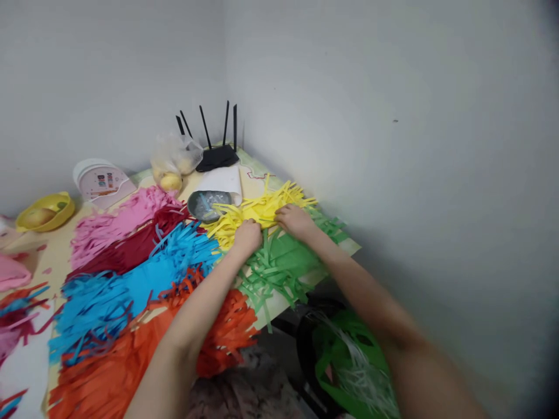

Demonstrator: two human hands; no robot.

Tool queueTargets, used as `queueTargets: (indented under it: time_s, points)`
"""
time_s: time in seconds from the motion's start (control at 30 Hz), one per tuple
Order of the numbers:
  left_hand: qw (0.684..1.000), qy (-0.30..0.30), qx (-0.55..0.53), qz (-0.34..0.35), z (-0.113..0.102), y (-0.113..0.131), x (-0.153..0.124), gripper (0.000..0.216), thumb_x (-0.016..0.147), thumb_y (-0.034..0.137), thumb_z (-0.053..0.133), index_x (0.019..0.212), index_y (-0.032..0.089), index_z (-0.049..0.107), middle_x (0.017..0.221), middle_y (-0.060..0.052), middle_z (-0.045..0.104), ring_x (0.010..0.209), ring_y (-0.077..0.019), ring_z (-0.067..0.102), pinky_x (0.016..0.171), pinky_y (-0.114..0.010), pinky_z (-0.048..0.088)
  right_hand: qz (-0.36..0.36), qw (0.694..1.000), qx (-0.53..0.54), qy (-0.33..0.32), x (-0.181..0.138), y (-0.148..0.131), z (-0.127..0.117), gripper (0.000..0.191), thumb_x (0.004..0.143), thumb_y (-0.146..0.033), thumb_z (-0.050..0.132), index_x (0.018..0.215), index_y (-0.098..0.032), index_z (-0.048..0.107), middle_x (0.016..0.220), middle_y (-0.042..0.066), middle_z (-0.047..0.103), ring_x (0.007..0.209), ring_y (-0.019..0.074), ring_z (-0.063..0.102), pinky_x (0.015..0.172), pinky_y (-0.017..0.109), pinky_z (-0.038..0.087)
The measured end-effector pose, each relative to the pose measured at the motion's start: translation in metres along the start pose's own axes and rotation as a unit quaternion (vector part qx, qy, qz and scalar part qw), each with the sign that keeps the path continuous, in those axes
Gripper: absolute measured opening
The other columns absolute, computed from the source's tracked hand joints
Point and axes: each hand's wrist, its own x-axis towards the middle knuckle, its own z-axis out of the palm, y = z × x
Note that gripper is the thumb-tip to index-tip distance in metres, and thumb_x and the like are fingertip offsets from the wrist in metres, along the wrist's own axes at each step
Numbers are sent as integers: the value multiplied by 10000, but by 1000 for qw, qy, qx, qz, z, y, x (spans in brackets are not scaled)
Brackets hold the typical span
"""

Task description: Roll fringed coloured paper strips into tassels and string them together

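Note:
A yellow fringed sheet (264, 209) of paper or cloth lies near the right edge of the table, its ends cut into thin strips. My left hand (248, 237) grips its near edge with bent fingers. To the right, my right hand (296, 221) pinches the same edge; its fingertips are partly hidden. Directly below the hands is a green fringed sheet (290, 256), partly covered by my right forearm. Left of the hands lie a blue fringed sheet (146, 283) and an orange one (126, 364), the latter crossed by my left forearm.
Dark red (117, 250) and pink fringed sheets (116, 224) lie farther left. Behind stand a bowl (191, 205) with clear plastic, a bag of round yellow fruit (171, 180), a black router (217, 157) and a yellow basket (65, 216). A lined bin (321, 378) sits below the table edge, beside the wall.

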Motion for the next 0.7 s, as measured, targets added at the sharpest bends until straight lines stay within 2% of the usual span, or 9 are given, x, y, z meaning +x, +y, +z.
queueTargets:
  time_s: [0.1, 0.17, 0.23, 0.33, 0.37, 0.43, 0.53, 0.63, 0.7]
  points:
    - [1000, 2, -4, -1, 0, -1, 0, 321, 935, 161, 430, 1058, 99, 721, 1072, -168, 671, 1083, -247, 621, 911, -320, 503, 12, 1000, -6, -27, 4, 17, -2, 181, 899, -197, 584, 848, -177, 756, 986, 109, 740, 984, 232, 602, 894, 323, 439]
    - [1000, 0, -7, -1, 0, -1, 0, 320, 934, 164, 433, 1054, 107, 724, 1073, -163, 674, 1078, -244, 624, 903, -316, 504, 46, 999, -13, -26, 3, 26, -6, 187, 904, -188, 568, 882, -180, 753, 947, 102, 738, 924, 222, 617, 856, 311, 454]
    - [1000, -3, -10, 0, -1, -2, 0, 316, 929, 166, 439, 1045, 113, 729, 1066, -158, 677, 1065, -242, 630, 890, -314, 508, 101, 994, -30, 0, -1, 32, -13, 253, 919, -149, 501, 1019, -138, 733, 990, 151, 724, 917, 254, 620, 844, 356, 462]
    - [1000, -3, -14, 1, -1, -2, 0, 318, 926, 167, 437, 1036, 114, 731, 1064, -155, 681, 1060, -245, 632, 879, -317, 512, 153, 985, -55, 52, -10, 30, -20, 413, 928, -110, 413, 1294, -34, 589, 1227, 277, 621, 1087, 354, 561, 917, 497, 424]
    - [1000, -2, -15, 1, -2, -2, 0, 319, 926, 167, 435, 1035, 113, 730, 1065, -155, 682, 1062, -247, 632, 878, -319, 512, 143, 986, -56, 57, -12, 27, -20, 435, 928, -116, 419, 1331, -37, 561, 1290, 281, 585, 1144, 367, 530, 950, 521, 404]
    - [1000, 0, -16, -1, -2, -2, 0, 321, 927, 167, 431, 1033, 110, 729, 1065, -155, 682, 1063, -252, 633, 872, -322, 513, 90, 994, -44, 39, -12, 18, -15, 399, 919, -143, 473, 1289, -104, 615, 1297, 215, 604, 1166, 334, 520, 992, 488, 395]
    - [1000, 2, -18, -7, -2, -1, 0, 327, 935, 179, 423, 1045, 115, 724, 1076, -155, 681, 1075, -258, 632, 866, -325, 513, 6, 1000, -18, -18, -6, 8, -2, 256, 900, -168, 540, 1063, -177, 737, 1108, 123, 699, 1036, 265, 575, 939, 386, 433]
    - [1000, -2, -21, -9, -4, -1, 0, 325, 942, 199, 425, 1051, 132, 724, 1086, -145, 688, 1081, -251, 637, 877, -323, 508, -19, 999, -7, -49, 3, 11, 4, 238, 915, -170, 530, 952, -153, 764, 1013, 138, 714, 961, 261, 579, 881, 370, 433]
    - [1000, -7, -25, -10, -6, -2, 2, 317, 952, 270, 451, 1071, 145, 718, 1094, -140, 696, 1076, -250, 645, 883, -324, 507, -25, 998, -2, -61, 8, 17, 4, 242, 918, -164, 525, 917, -145, 766, 983, 144, 713, 949, 259, 574, 869, 365, 421]
